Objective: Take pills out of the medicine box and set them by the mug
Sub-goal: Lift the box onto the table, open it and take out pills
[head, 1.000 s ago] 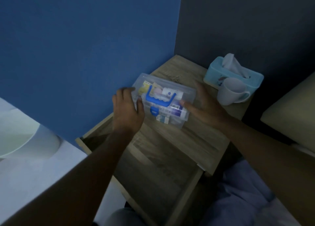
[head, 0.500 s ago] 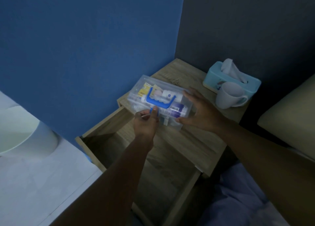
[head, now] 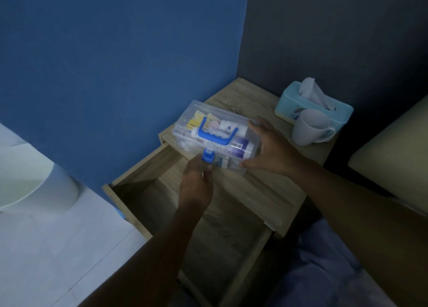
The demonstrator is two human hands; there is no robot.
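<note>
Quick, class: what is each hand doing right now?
Left hand: pinches the blue latch of the medicine box.
Right hand: grips the medicine box's end.

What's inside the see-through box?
Through the clear box show a yellow packet, a white bottle and a purple tube. The blue handle covers some; no loose pills show.

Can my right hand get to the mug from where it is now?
Probably yes: the right hand holds the medicine box at its end nearest the mug, with only bare tabletop between.
</note>
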